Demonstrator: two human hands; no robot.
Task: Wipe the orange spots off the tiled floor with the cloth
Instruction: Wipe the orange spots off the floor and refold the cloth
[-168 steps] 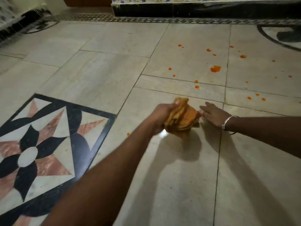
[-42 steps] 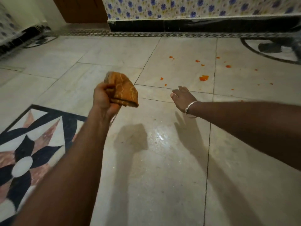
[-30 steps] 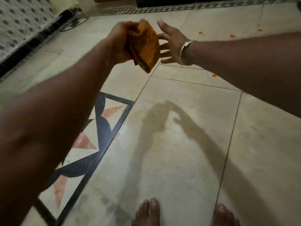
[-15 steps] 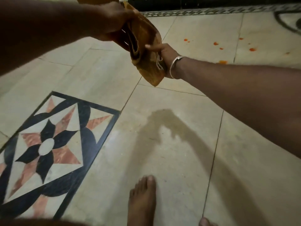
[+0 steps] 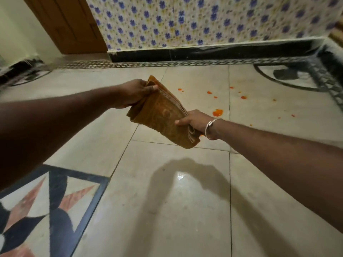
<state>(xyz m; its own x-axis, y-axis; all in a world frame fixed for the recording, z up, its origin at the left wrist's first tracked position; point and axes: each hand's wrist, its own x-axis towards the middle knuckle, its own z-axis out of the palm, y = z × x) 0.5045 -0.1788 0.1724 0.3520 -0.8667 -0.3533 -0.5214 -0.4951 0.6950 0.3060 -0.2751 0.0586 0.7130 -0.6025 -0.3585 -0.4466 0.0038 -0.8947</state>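
1. The folded orange-brown cloth (image 5: 163, 115) is up in the air over the tiled floor (image 5: 167, 210), held slantwise between both hands.
2. The left hand (image 5: 133, 92) grips the cloth's upper end, fingers curled round the stacked folds and thumb on top.
3. The right hand (image 5: 194, 121), with a silver bangle (image 5: 210, 127) at the wrist, pinches the cloth's lower end, thumb across its face and fingers behind.
4. Beyond the cloth and to its right, orange spots (image 5: 217, 112) lie scattered on the pale tiles, the biggest just past the right hand.
5. Under the cloth falls its shadow (image 5: 185, 182); down to its left sits a black-and-pink star inlay (image 5: 55, 201).
6. Far behind the cloth, a black skirting (image 5: 204, 52) runs under blue-flowered wall tiles (image 5: 185, 21).
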